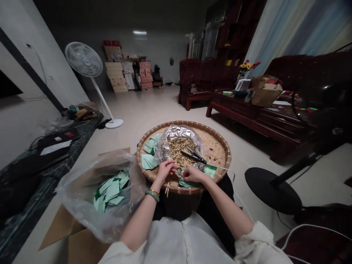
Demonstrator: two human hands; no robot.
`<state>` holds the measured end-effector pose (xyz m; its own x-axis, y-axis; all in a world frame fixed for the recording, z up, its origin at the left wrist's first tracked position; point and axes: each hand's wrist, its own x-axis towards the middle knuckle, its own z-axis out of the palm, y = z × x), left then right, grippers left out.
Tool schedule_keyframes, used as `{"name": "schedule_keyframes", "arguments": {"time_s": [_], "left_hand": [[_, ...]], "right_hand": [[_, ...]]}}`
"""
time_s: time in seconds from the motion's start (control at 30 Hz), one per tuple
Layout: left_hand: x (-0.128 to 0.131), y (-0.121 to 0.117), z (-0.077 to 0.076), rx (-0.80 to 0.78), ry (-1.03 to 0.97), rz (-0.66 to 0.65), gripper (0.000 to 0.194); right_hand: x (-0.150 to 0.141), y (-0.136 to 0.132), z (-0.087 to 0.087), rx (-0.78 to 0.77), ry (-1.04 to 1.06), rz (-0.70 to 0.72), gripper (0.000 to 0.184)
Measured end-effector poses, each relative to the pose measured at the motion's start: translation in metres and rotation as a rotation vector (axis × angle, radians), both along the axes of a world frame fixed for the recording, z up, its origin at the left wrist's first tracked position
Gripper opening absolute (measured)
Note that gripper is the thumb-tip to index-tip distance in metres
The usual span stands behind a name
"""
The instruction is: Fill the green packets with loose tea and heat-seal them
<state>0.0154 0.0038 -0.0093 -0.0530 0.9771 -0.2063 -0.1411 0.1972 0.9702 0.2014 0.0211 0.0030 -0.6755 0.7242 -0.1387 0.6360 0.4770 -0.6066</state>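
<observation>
- Green packets (187,183) lie under and just beside the right hand (191,173), at the near rim of the woven tray (227,156). They look light, thin and soft, likely a bit slippery; a pinch at 1 edge would probably suit them.
- Their pile spreads mainly left to right, along the near rim; which way each packet's long axis points cannot be told.
- The right hand is curled nearly closed, knuckles up; whether it has hold of a packet is hidden.
- The left hand (166,169) is just to its left, partly closed, thumb near the fingers; anything pinched there is too small to tell.
- Ahead of the 2 hands, an open clear bag (161,146) holds a dried mix (178,146), with a black tool (202,160) resting on it.
- Beyond the left hand, outside the tray, a large plastic bag (82,183) holds loose packets (111,190).
</observation>
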Motion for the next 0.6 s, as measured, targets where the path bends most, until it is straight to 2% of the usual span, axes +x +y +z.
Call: {"name": "schedule_keyframes", "arguments": {"time_s": [0.13,0.33,0.43,0.6], "left_hand": [[0.000,0.001,-0.002,0.010,0.009,-0.019,0.023],[0.000,0.001,-0.006,0.071,0.026,-0.072,0.031],[0.001,-0.003,0.001,0.147,0.040,-0.124,0.036],[0.012,-0.015,0.020,0.270,0.081,-0.285,0.043]], "right_hand": [[0.000,-0.011,0.001,0.036,0.049,-0.051,0.016],[0.004,-0.019,0.000,0.080,0.197,-0.245,0.007],[0.011,-0.019,0.005,0.079,0.310,-0.328,0.006],[0.012,-0.018,0.017,0.051,0.512,-0.458,0.009]]}}
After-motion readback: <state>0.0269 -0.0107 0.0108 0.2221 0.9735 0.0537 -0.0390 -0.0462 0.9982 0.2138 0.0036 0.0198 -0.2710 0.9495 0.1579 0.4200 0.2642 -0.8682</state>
